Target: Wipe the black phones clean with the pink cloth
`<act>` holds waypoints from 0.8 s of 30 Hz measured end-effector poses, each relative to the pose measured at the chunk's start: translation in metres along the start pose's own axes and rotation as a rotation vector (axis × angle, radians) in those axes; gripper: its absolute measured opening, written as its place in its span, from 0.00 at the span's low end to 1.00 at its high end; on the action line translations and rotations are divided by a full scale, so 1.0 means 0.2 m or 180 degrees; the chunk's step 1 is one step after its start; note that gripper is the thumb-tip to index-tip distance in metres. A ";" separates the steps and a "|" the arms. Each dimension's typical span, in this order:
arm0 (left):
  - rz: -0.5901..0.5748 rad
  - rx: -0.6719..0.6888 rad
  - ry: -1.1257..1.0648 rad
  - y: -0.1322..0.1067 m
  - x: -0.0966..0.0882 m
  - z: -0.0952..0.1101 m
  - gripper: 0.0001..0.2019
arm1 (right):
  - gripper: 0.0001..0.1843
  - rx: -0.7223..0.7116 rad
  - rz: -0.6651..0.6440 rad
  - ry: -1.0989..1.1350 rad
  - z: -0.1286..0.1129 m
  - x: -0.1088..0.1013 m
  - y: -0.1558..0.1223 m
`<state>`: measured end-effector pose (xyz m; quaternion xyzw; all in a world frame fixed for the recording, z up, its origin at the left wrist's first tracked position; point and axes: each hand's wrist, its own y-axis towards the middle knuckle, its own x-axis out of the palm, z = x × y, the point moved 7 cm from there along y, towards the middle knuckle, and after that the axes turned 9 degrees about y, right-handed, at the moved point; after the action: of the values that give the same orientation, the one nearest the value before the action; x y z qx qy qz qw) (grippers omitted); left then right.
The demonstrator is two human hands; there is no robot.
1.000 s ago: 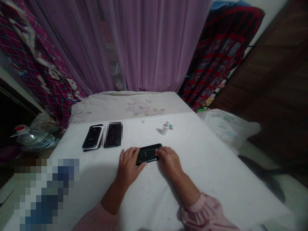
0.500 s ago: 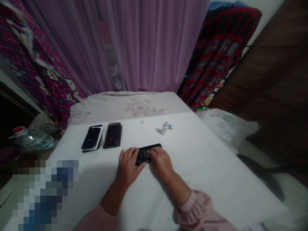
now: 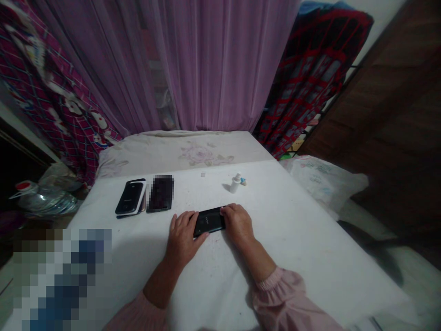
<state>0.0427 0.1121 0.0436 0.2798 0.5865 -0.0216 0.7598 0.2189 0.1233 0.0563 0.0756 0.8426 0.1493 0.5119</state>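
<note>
A black smartphone [image 3: 210, 221] lies back side up on the white cloth, tilted slightly, with a light logo on its back. My left hand [image 3: 182, 234] grips its left end, thumb along the near edge and fingers at the far edge. Over the phone's right end is my right hand [image 3: 239, 224], its fingers bent and pressed together against the back. Whatever those fingers may hold is hidden. Beyond the phone stands a small white spray bottle [image 3: 235, 184], with a small blue and white item [image 3: 243, 181] beside it.
Stacked phones [image 3: 131, 197] lie at the left, beside another dark, partly blurred device [image 3: 160, 194]. A small pale square [image 3: 203, 174] rests farther back. Off the table are a large water bottle [image 3: 44, 197] at left and a white plastic bag [image 3: 324, 181] at right.
My right hand has slid right across the phone's back, from near its middle to the right end, uncovering more of it. My left hand keeps its grip.
</note>
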 end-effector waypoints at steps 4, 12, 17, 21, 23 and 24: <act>0.0038 0.0009 0.0014 0.00 0.00 0.00 0.23 | 0.09 -0.0192 -0.0145 0.0099 -0.13 0.06 0.01; -0.0061 0.0027 0.0008 0.00 0.00 0.00 0.24 | 0.11 0.0177 -0.0006 -0.0011 0.06 -0.03 0.02; -0.0056 0.0001 0.0012 0.00 0.00 0.00 0.24 | 0.11 0.0355 -0.0013 -0.0131 0.10 -0.05 0.04; -0.0063 -0.0015 0.0026 0.00 0.00 0.00 0.24 | 0.10 0.0258 -0.0285 -0.0057 -0.04 0.02 0.06; -0.0074 -0.0023 0.0037 0.00 0.00 0.01 0.24 | 0.10 0.0186 -0.0419 -0.0003 -0.10 0.05 0.07; -0.0077 -0.0023 0.0042 0.00 0.00 0.01 0.24 | 0.10 0.0164 -0.0465 0.0018 -0.12 0.06 0.08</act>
<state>0.0441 0.1122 0.0439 0.2700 0.5950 -0.0268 0.7565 0.1910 0.1366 0.0625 0.0266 0.8508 0.0901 0.5170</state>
